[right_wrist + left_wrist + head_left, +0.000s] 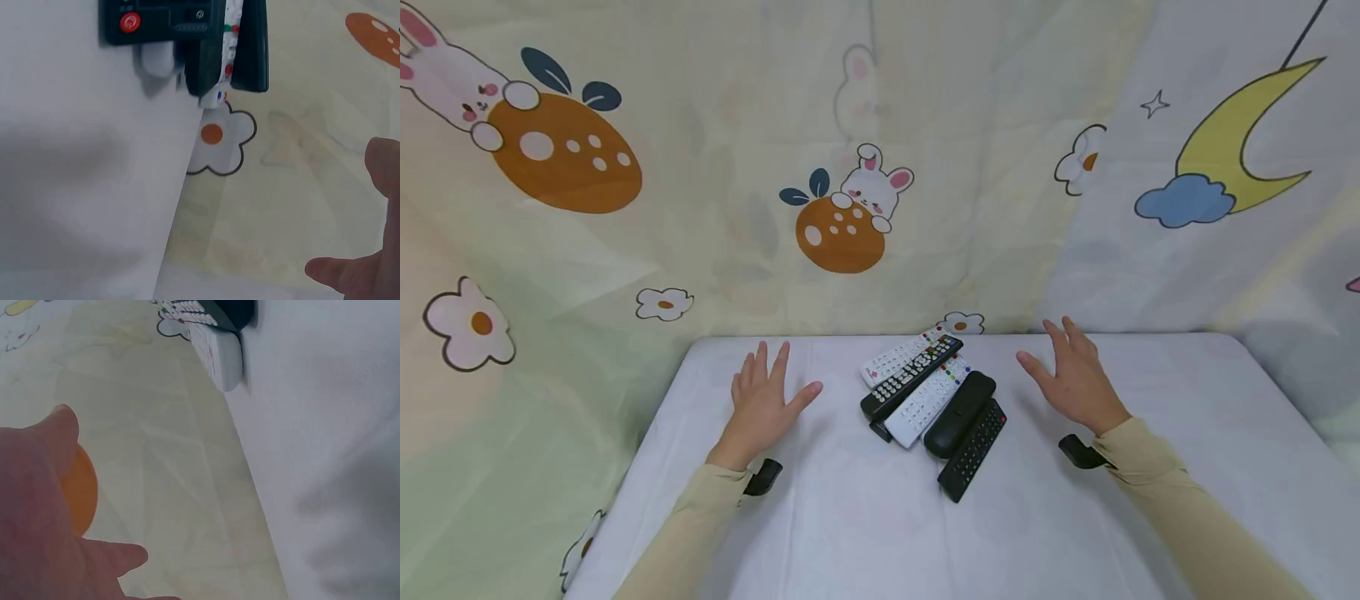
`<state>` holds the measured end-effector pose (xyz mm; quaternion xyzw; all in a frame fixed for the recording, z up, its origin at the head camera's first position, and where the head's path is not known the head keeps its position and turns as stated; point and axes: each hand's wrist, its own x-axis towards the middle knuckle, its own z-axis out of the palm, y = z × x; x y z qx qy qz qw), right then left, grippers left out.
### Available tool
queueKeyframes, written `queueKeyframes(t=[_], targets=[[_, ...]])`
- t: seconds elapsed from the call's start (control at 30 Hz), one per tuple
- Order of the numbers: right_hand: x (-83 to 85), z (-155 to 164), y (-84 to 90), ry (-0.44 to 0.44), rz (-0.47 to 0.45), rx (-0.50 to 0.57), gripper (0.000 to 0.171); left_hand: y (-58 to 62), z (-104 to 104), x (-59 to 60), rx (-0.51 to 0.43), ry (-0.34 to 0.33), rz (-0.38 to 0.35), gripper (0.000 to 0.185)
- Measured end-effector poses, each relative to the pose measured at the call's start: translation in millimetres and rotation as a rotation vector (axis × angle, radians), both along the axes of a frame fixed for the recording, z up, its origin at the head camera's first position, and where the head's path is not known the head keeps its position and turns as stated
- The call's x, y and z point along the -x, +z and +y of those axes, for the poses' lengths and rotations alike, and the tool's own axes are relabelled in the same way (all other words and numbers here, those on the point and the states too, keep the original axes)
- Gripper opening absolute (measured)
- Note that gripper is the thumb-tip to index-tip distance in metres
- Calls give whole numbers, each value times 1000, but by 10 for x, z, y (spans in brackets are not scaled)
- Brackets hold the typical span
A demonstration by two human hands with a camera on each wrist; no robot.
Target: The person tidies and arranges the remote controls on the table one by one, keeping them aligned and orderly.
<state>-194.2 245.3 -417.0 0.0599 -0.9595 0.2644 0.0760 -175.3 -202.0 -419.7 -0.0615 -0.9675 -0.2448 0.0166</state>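
Now, head view: left hand (pixel 763 404) and right hand (pixel 1075 379) hover spread-fingered, holding nothing, either side of the remote pile (pixel 934 398) mid-table (pixel 850 517). Left wrist: white remote (pixel 219 353) at table's edge. Right wrist: black remote (pixel 162 22), fingers (pixel 337 272) loose.

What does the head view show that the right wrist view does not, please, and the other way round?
Only the head view shows both open hands, left hand and right hand, flanking the whole pile of remotes. Only the right wrist view shows a red power button on a black remote. Both show the white table and the cartoon-print backdrop.
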Motion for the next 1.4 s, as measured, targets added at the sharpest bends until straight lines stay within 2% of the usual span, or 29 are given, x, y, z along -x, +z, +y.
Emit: queueKeyframes(t=[0.17, 0.37, 0.77, 0.93, 1.2, 1.4], targets=[[65, -123, -4, 23, -11, 28, 81, -10, 83, 17, -40, -36, 20, 88], [144, -296, -25, 57, -40, 54, 74, -69, 170, 21, -53, -62, 2, 78], [257, -540, -49, 105, -91, 119, 67, -131, 346, 35, -145, -148, -109, 77], [297, -638, -86, 111, -99, 133, 64, -193, 392, 36, -155, -192, -149, 82], [327, -827, -85, 118, -102, 206, 59, -283, 453, 67, -155, -222, -138, 74], [384, -899, -80, 159, -59, 218, 50, -319, 501, 104, -179, -229, -142, 62]])
